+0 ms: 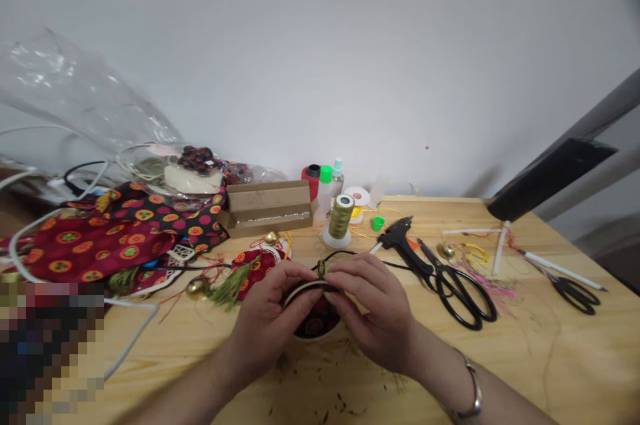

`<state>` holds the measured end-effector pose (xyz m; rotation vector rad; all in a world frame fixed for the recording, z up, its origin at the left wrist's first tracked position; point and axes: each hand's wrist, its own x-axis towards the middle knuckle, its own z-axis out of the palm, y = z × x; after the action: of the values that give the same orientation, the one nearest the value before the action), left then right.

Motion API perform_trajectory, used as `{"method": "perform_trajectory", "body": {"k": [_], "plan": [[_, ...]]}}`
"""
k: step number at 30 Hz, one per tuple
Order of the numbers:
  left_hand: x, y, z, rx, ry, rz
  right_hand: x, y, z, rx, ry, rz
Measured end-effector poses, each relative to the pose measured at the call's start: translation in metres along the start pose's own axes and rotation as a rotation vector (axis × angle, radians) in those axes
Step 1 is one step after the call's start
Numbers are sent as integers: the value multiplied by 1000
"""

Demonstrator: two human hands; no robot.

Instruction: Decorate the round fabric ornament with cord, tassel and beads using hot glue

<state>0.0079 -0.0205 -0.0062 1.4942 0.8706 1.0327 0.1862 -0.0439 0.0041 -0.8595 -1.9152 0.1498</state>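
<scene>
Both hands meet low in the middle of the head view, above the table. Between them is a round, dark, patterned fabric piece with a pale rim. My left hand is closed on its left side, the thumb lying over the rim. On the right side, my right hand pinches the same rim with thumb and fingers. A small olive-gold knot or loop stands at the top of the rim between the fingertips. Just left lies a red patterned piece with a green tassel.
Behind the hands stand an olive thread spool, bottles and a cardboard box. A black glue gun and black scissors lie to the right, smaller scissors beyond. Patterned fabric is heaped left, near a golden bell.
</scene>
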Motion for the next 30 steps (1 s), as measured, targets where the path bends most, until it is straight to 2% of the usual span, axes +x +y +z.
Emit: {"method": "perform_trajectory", "body": {"k": [7, 13, 17, 21, 26, 30], "plan": [[0, -1, -1, 9, -16, 16, 2, -1, -7, 37, -44, -25], [-1, -2, -2, 76, -39, 29, 3, 1, -1, 289, 58, 262], [0, -3, -1, 81, -62, 29, 4, 1, 0, 328, 68, 318], [-1, -3, -2, 118, -67, 37, 4, -1, -3, 165, 41, 171], [-2, -1, -2, 198, -56, 55, 0, 1, -7, -178, -86, -102], [-1, 0, -2, 223, -59, 52, -3, 2, -10, -360, -150, -255]]}}
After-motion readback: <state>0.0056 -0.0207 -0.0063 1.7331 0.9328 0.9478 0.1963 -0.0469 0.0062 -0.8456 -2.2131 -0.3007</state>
